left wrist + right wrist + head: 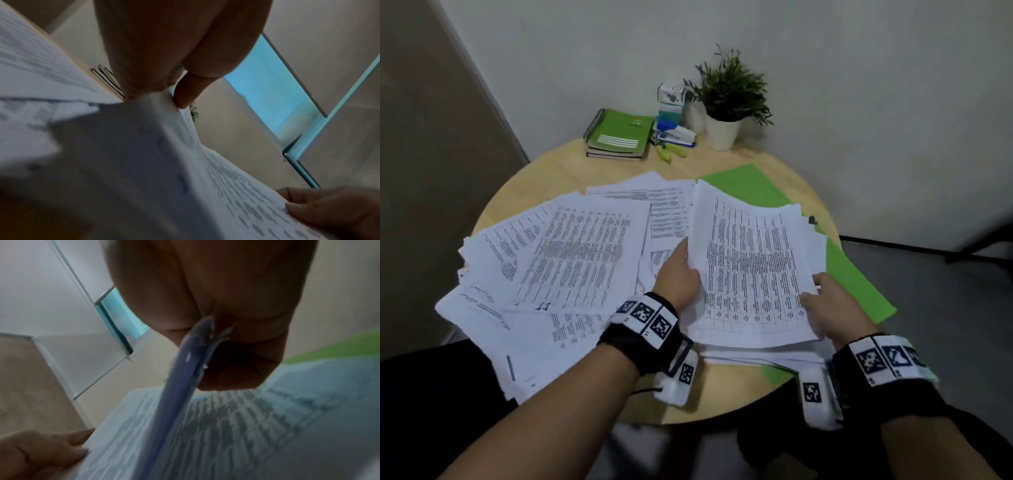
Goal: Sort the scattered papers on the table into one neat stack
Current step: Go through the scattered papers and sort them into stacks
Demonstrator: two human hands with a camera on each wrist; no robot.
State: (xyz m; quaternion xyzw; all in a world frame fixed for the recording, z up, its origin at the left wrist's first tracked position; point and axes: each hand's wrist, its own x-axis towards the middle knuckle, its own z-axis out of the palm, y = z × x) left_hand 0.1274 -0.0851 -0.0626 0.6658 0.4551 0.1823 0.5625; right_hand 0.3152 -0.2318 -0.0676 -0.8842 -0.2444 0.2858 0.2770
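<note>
Printed white papers (558, 267) lie fanned across the left and middle of the round wooden table (558, 171). A thicker sheaf of papers (753, 267) sits at the right, raised over a stack of sheets on a green folder (743, 186). My left hand (681, 270) pinches the sheaf's left edge; the left wrist view shows thumb and fingers (180, 94) closed on the paper (185, 162). My right hand (825, 301) grips the sheaf's lower right edge, with the thumb on top. In the right wrist view the paper edge (185, 369) runs into that grip.
At the back of the table stand green notebooks (619, 133), a stapler and small boxes (674, 130), yellow-green markers (671, 154) and a potted plant (726, 102). A small dark clip (812, 220) lies by the folder. The table's front edge (722, 407) is just below my wrists.
</note>
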